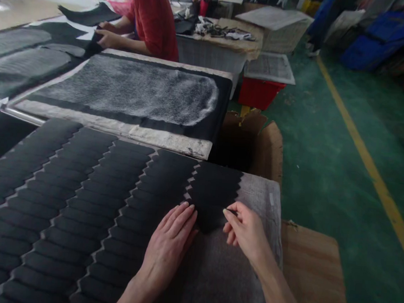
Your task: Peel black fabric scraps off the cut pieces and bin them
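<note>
Dark strip-like fabric pieces [126, 183] lie overlapped in several columns on a grey cloth-covered board [227, 270]. At the near end of the rightmost column is a black fabric piece [209, 217]. My right hand [243, 225] pinches this piece's right end between thumb and fingertips. Flat beside it, my left hand [174, 235] has its fingers stretched out and its fingertips on the piece's left end. Part of that end is hidden under the fingers.
Beyond the board stands a table with a large dark fabric sheet [133, 87]. A person in a red top [154, 19] handles dark fabric at the far left. Cardboard boxes [272, 147] stand at the right edge, beside a green floor [360, 182]. A red bin [260, 93] is farther back.
</note>
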`<move>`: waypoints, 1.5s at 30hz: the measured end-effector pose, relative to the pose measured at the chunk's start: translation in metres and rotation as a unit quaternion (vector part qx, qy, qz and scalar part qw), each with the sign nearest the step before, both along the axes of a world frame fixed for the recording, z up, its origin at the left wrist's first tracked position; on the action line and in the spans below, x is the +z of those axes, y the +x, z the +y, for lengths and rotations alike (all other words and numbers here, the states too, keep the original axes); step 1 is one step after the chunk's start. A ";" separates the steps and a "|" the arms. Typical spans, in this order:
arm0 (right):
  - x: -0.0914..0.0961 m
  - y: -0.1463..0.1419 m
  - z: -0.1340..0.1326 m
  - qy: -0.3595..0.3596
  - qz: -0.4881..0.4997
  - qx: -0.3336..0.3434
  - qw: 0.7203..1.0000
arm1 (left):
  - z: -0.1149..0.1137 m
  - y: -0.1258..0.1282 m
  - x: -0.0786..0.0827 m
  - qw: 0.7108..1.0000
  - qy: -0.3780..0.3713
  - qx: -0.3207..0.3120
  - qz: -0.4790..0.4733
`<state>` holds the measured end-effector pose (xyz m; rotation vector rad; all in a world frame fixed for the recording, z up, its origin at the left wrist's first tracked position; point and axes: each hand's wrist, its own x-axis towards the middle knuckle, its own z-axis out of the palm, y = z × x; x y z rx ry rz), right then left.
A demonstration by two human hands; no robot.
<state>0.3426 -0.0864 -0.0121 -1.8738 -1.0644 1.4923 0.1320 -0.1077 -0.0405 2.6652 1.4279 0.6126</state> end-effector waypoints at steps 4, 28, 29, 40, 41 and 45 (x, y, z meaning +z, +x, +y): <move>0.000 0.000 -0.001 0.005 0.006 -0.008 1.000 | -0.001 0.000 -0.001 1.000 0.003 0.003 -0.008; -0.005 0.001 -0.001 0.006 0.020 -0.016 1.000 | 0.000 0.000 0.000 1.000 -0.007 0.000 0.019; -0.004 0.001 -0.001 0.010 0.011 -0.016 1.000 | 0.000 0.001 0.000 1.000 -0.007 0.001 0.021; 0.006 -0.013 -0.011 0.125 -0.383 0.067 0.913 | 0.001 0.002 0.004 1.000 -0.001 0.000 0.030; 0.006 -0.012 -0.010 0.120 -0.391 0.072 0.910 | 0.001 0.002 0.004 1.000 -0.003 0.001 0.028; 0.008 -0.006 -0.006 0.080 -0.368 0.078 0.923 | 0.002 0.002 0.003 1.000 -0.014 0.004 0.016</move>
